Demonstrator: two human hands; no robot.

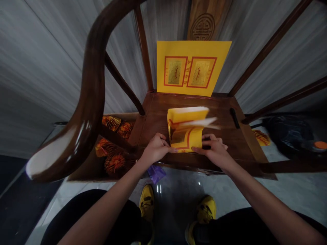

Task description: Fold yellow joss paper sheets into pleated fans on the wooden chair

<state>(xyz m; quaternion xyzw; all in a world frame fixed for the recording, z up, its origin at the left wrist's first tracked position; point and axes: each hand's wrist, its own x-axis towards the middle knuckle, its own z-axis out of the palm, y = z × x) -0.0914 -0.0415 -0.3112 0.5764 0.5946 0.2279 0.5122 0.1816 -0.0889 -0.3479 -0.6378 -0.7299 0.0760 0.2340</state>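
A stack of yellow joss paper (195, 139), printed in red with a gold patch, stands folded on the wooden chair seat (155, 117). Some of its upper leaves are smeared by motion. My left hand (158, 147) pinches the stack's lower left corner between thumb and fingers. On the other side, my right hand (214, 147) grips the lower right edge, thumb in front and fingers behind the paper. Behind the stack, a larger yellow joss paper sheet (194, 49) with two red-framed gold panels leans upright against the chair back.
A curved dark armrest (93, 75) rises at the left. Below it, a cardboard box (87, 170) holds several red-and-gold folded paper bundles (114, 163). A black slim object (234, 118) lies at the seat's right. A purple wrapper (156, 173) and a black bag (288, 131) are lower down.
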